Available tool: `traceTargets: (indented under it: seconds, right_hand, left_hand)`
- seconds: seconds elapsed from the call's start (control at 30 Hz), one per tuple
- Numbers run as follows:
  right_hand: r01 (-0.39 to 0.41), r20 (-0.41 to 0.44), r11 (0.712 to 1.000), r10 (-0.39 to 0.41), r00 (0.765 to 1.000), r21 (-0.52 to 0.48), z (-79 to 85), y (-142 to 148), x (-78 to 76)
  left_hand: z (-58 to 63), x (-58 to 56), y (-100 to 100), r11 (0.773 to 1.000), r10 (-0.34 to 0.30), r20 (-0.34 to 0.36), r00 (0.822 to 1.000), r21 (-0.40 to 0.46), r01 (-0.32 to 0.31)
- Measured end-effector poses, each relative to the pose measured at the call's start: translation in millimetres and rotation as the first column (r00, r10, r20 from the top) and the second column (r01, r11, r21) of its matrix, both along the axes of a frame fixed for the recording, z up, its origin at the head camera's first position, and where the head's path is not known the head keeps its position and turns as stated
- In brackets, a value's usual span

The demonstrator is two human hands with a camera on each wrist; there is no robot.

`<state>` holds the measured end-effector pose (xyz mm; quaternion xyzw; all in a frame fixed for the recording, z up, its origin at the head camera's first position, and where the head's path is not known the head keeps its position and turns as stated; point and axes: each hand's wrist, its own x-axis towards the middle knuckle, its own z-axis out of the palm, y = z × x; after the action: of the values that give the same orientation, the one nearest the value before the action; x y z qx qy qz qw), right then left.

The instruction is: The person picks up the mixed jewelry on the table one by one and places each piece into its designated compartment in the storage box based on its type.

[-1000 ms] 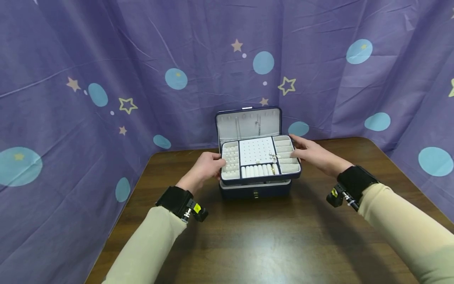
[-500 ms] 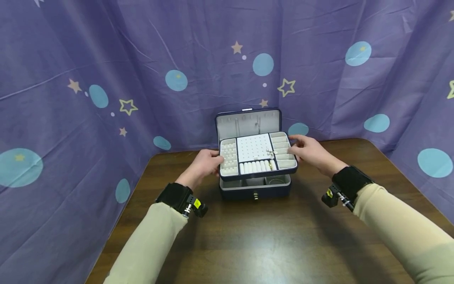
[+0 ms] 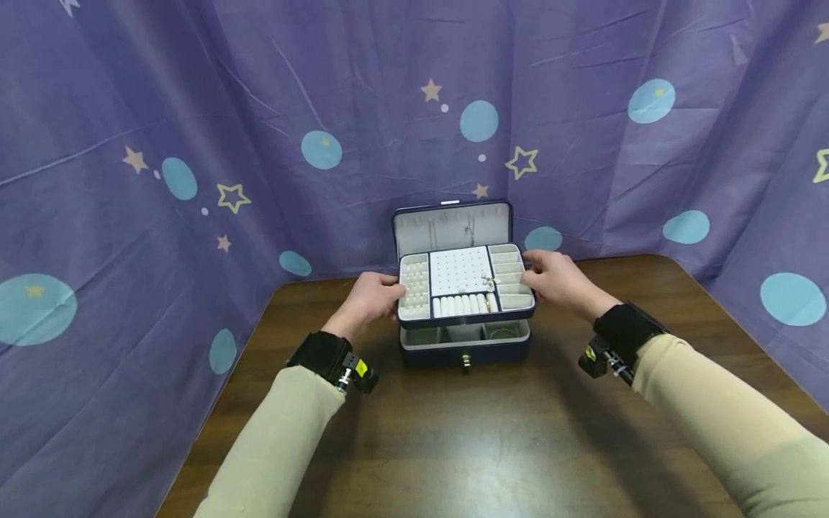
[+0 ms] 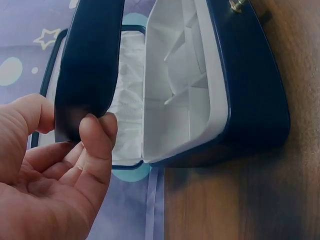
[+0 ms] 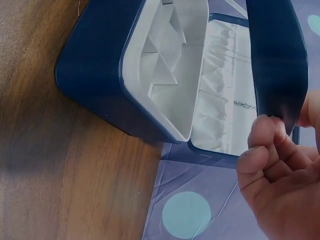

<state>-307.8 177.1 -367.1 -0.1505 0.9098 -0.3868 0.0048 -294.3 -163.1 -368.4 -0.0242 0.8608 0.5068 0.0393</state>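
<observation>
A navy jewelry tray (image 3: 461,272) is raised over the base of a navy jewelry box (image 3: 430,356), held at both ends. My left hand (image 3: 370,296) grips its left end, thumb on the top rim and fingers beneath, as the left wrist view shows with the tray's dark underside (image 4: 90,55). At the opposite end, my right hand (image 3: 558,279) pinches the rim the same way. Ring rolls, a pegged panel and small compartments fill the tray, with earrings (image 3: 488,281) and a gold ring at its right. Below, the base has pale compartments, one holding a thin bracelet (image 3: 504,333).
The box's lid (image 3: 447,226) stands open behind, with necklaces (image 3: 471,229) hanging inside. A brass clasp (image 3: 466,361) is on the box front. Brown wooden table (image 3: 453,446) lies around the box. A purple curtain (image 3: 388,86) closes off the back and sides.
Both hands have lifted the tray away from the base and shifted it slightly left. The base's inner compartments and the bracelet have come into view below it.
</observation>
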Motion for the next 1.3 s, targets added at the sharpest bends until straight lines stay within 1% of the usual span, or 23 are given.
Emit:
traceTargets:
  seconds: [0.23,0.37,0.53,0.7,0.9,1.17,1.23,1.3]
  right_hand:
    - [-0.001,-0.048,1.0,0.002,0.999,0.031,0.1,-6.5,-2.2]
    - [0.001,-0.032,0.999,0.0,0.999,0.032,-0.6,-10.5,-4.4]
    - [-0.017,-0.011,1.0,0.017,1.0,0.026,-3.3,-15.5,-8.4]
    - [-0.035,-0.03,0.998,0.036,0.999,0.043,-6.0,-18.0,-12.0]
    - [-0.029,-0.052,0.997,0.033,0.998,0.074,-8.6,-18.9,-17.4]
    - [-0.032,-0.03,0.996,0.034,0.999,0.088,-14.7,-17.4,-22.1]
    - [-0.034,-0.028,0.996,0.036,0.999,0.079,-15.9,-17.0,-22.4]
    - [-0.035,-0.024,0.997,0.037,0.999,0.074,-17.3,-17.0,-22.4]
  left_hand:
    - [1.9,-3.7,-2.0,0.997,0.066,-0.006,0.998,-0.029,-0.066]
    - [1.5,-5.3,-3.3,0.993,0.1,-0.016,0.995,-0.056,-0.101]
    - [-1.0,-9.4,-5.8,0.988,0.122,-0.048,0.991,-0.094,-0.126]
    - [-3.0,-14.4,-7.7,0.983,0.124,-0.07,0.99,-0.129,-0.133]
    - [-4.4,-16.4,-6.1,0.977,0.098,-0.103,0.99,-0.178,-0.116]
    - [-8.1,-16.6,-1.3,0.968,0.077,-0.107,0.991,-0.229,-0.1]
    - [-9.4,-17.0,-0.8,0.964,0.07,-0.105,0.992,-0.25,-0.094]
    - [-10.9,-17.3,-0.8,0.952,0.064,-0.115,0.991,-0.292,-0.095]
